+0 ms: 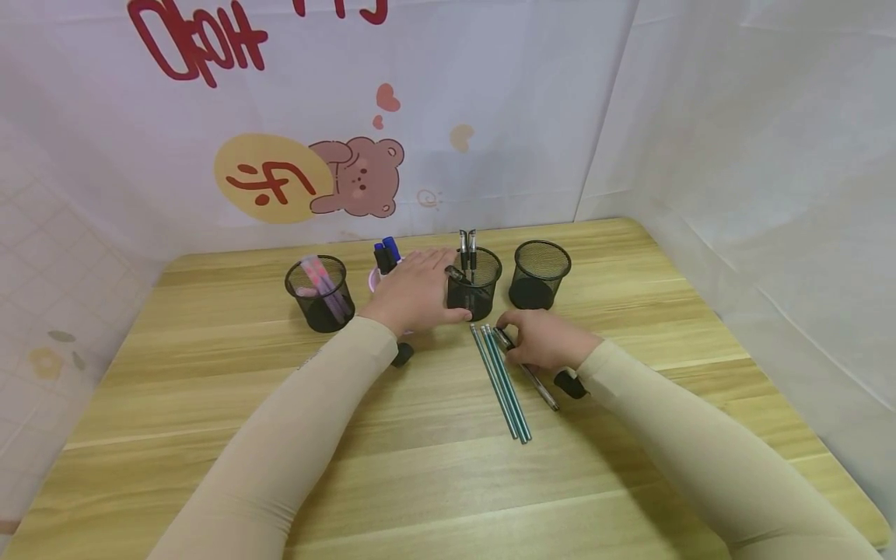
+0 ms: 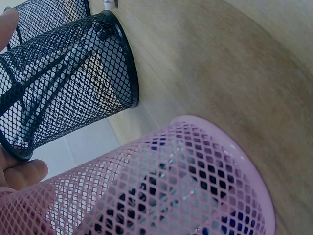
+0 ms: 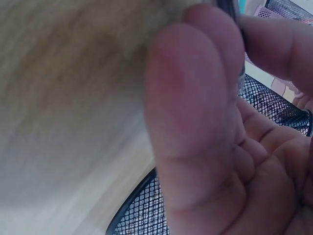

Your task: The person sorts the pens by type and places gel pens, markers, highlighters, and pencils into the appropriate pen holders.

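My left hand (image 1: 416, 292) reaches over the pink mesh cup (image 2: 215, 142) and grips the side of a black mesh pen cup (image 1: 481, 302), thumb in front and fingers behind near its rim. Several black-capped clear gel pens (image 1: 472, 253) stand in that black cup. Blue and black markers (image 1: 385, 255) poke up from the pink cup, which my left hand mostly hides. With thumb and fingertips my right hand (image 1: 546, 340) pinches a clear-barrelled gel pen (image 1: 546, 393), which slants close over the table right of three green pencils (image 1: 500, 385).
Another black mesh cup (image 1: 537, 268) stands behind my right hand. At the left, a black mesh cup (image 1: 318, 307) holds pink-and-purple sticks (image 1: 327, 284). The wooden table (image 1: 448, 498) backs onto a printed white cloth (image 1: 518, 101), with another cloth along the right side.
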`<state>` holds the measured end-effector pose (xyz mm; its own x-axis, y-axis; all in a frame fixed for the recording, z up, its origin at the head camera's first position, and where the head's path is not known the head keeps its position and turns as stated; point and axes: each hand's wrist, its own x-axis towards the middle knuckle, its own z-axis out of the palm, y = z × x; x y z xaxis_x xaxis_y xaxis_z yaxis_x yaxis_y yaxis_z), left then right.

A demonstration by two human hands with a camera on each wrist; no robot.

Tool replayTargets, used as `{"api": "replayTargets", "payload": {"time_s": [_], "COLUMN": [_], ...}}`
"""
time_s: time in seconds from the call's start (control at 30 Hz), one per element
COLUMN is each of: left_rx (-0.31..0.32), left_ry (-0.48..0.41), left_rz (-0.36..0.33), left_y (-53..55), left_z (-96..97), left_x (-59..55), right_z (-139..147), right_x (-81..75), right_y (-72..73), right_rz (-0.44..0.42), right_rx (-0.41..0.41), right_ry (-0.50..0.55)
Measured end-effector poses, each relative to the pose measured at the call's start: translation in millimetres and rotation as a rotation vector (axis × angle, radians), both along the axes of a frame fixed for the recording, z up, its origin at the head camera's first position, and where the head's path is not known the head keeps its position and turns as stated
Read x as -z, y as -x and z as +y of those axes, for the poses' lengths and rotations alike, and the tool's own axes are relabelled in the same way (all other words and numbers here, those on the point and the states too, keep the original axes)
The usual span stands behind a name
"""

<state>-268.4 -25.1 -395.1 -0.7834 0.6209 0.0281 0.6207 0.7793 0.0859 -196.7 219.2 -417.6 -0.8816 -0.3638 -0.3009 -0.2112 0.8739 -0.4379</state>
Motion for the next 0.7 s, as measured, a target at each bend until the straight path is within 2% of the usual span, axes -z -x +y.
{"api": "replayTargets", "payload": {"time_s": [0.7], "left_rx": [0.0], "left_ry": [0.011], "left_rz": [0.008], "left_y": [0.5], "left_z": [0.1], "left_x": [1.0], "right_z": [-0.4], "right_x": [-13.2], "right_y": [-1.1], "right_rz": [0.13], "right_rx": [0.042], "right_ry": [0.18]}}
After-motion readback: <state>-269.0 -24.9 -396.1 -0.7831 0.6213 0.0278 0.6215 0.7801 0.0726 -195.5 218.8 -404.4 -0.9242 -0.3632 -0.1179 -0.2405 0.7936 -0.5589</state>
